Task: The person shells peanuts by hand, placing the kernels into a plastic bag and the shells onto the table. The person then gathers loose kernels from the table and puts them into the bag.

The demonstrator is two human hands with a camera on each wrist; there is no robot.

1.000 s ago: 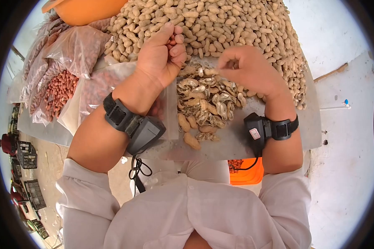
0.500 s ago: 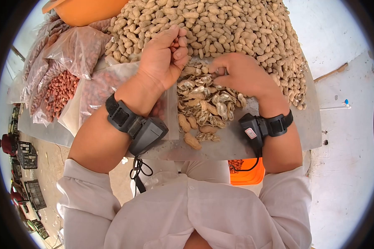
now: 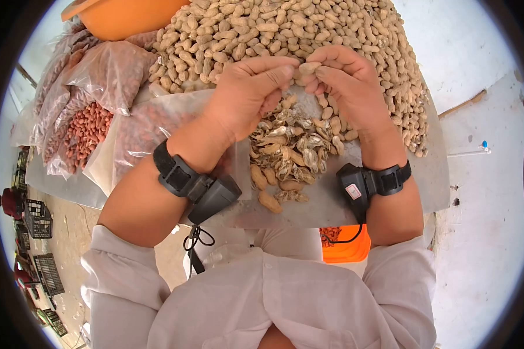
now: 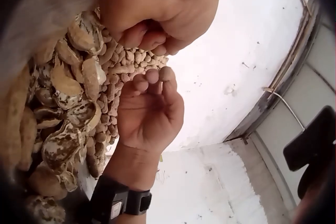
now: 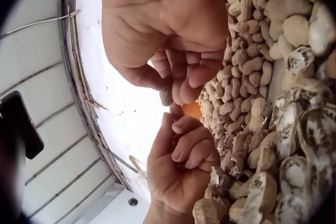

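Between the thumb and fingers of my right hand (image 3: 355,87) I pinch a peanut in its shell (image 3: 310,68); its tip shows below the thumb in the right wrist view. My left hand (image 3: 247,96) is close beside it, with thumb and forefinger reaching towards the peanut. The other left fingers are curled in, and a little reddish kernel colour (image 5: 174,142) shows between them in the right wrist view. Below both hands lies a heap of cracked peanut shells (image 3: 285,139). Behind them spreads a large pile of unshelled peanuts (image 3: 262,29).
Clear plastic bags (image 3: 110,70) of red kernels stand on the left, one showing loose kernels (image 3: 88,131). Another bag (image 3: 157,122) lies under my left forearm. An orange basin (image 3: 122,17) sits at the back left. Below the metal tabletop (image 3: 326,203) is an orange container (image 3: 352,247).
My right hand was over the shells and has risen with a peanut to meet the left hand. My left hand has turned and shifted right, hiding the red kernels seen in its fingers before.
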